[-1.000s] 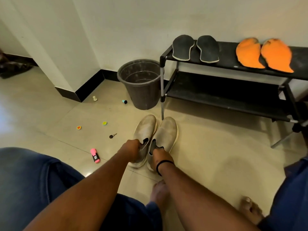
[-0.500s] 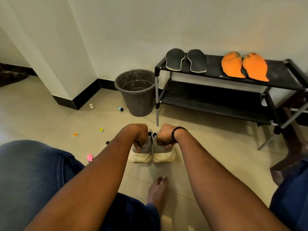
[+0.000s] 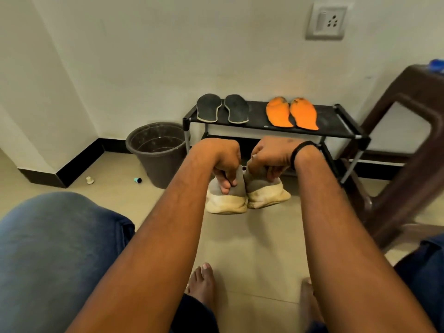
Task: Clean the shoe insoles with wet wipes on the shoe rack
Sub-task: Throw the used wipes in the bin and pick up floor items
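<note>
A pair of worn grey shoes with cream soles hangs heel-first toward me, held above the floor. My left hand (image 3: 222, 162) grips the heel collar of the left shoe (image 3: 227, 200). The right shoe (image 3: 266, 194) hangs from my right hand (image 3: 269, 158), which wears a black wristband. Behind them stands a black two-tier shoe rack (image 3: 336, 122). Two dark grey insoles (image 3: 222, 109) lie on the left of its top shelf and two orange insoles (image 3: 292, 112) on the right. No wet wipes are visible.
A dark plastic bin (image 3: 157, 150) stands left of the rack by the wall corner. A brown plastic chair (image 3: 403, 164) is at the right. Two small caps (image 3: 90, 180) lie on the tiled floor. My knees and bare feet (image 3: 201, 282) fill the foreground.
Both hands have lifted the shoes off the floor and raised them toward the rack. The view has tilted up, showing a wall socket and the chair.
</note>
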Tool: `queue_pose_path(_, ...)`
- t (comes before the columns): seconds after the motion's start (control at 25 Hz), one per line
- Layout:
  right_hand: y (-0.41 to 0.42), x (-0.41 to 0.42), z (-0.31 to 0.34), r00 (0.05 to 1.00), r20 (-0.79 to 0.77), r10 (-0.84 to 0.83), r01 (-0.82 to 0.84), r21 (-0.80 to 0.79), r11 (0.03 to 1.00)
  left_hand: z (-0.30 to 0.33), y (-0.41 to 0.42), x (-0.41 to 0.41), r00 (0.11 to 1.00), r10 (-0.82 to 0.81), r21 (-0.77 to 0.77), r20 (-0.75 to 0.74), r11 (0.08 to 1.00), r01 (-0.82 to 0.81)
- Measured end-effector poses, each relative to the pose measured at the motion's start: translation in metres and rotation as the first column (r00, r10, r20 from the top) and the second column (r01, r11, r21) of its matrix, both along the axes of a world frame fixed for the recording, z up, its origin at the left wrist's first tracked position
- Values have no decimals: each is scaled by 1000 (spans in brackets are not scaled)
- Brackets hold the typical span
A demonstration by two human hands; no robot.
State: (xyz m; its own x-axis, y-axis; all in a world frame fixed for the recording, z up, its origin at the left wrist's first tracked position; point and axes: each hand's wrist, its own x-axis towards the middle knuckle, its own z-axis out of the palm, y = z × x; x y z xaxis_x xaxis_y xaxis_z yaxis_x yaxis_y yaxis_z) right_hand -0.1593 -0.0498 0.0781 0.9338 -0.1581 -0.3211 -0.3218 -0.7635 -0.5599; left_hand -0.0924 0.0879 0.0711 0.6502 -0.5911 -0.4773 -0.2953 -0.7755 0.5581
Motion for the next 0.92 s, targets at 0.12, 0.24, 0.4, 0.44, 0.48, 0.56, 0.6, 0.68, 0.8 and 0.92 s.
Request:
queue_pose_path(0.12,-30,-10,-6,991,112,-70,76,-50,996,-8,-36,5,975,-14,0,221,1000,15)
queue_pose_path(0.24,-59,-6,-25,952,257,-166,192,-78,978,-23,-71,9,884,-4,18,468,1000,-5)
queue_pose_path(0.4,-86,13,-59,868,422,-260,334,-110,936,-51,-105,20,768,66,-88,637,996,-12)
queue_pose_path(0.44,-89,20,-68,847,452,-281,360,-98,928,-59,-110,26,761,94,-119,642,993,-23)
queue_pose_path(0.48,-93,29,-78,828,476,-297,381,-88,920,-67,-116,32,759,115,-142,641,989,-31)
queue_pose_path(0.56,-100,48,-98,802,508,-316,406,-74,911,-84,-126,48,760,134,-153,636,987,-46)
queue_pose_path(0.6,-103,57,-107,794,516,-321,414,-73,907,-92,-131,58,763,147,-159,630,986,-59)
queue_pose_path(0.68,-110,75,-123,779,536,-325,432,-83,898,-103,-140,76,771,189,-186,608,978,-94)
queue_pose_path(0.8,-123,93,-141,764,540,-353,456,-66,887,-118,-150,92,777,202,-173,596,977,-122)
queue_pose_path(0.92,-129,102,-161,782,512,-355,452,-74,889,-140,-162,97,773,177,-143,609,983,-113)
